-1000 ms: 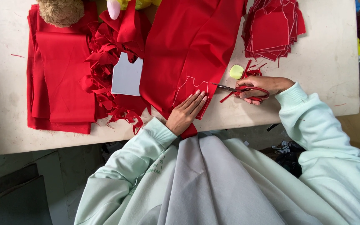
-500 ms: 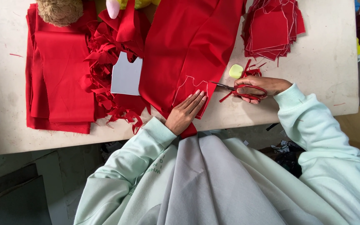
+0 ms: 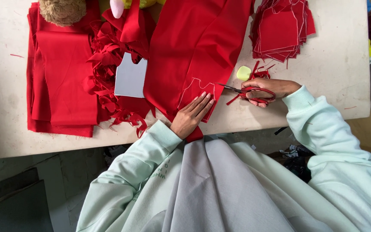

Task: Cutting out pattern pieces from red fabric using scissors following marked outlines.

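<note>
Your right hand point(image 3: 268, 87) clamped red-handled scissors point(image 3: 247, 91) beside the chalk-marked red cloth point(image 3: 194, 51); your left hand point(image 3: 191, 115) pressed it flat, fingers together, scraps point(image 3: 108, 81) left of it.

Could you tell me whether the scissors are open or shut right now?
Shut, it seems: the scissors' blades look like one thin point at the red cloth's edge.

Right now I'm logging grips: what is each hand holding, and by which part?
The right hand holds red scissors by the handle loops. The left hand grips nothing; it lies flat on the red cloth.
</note>
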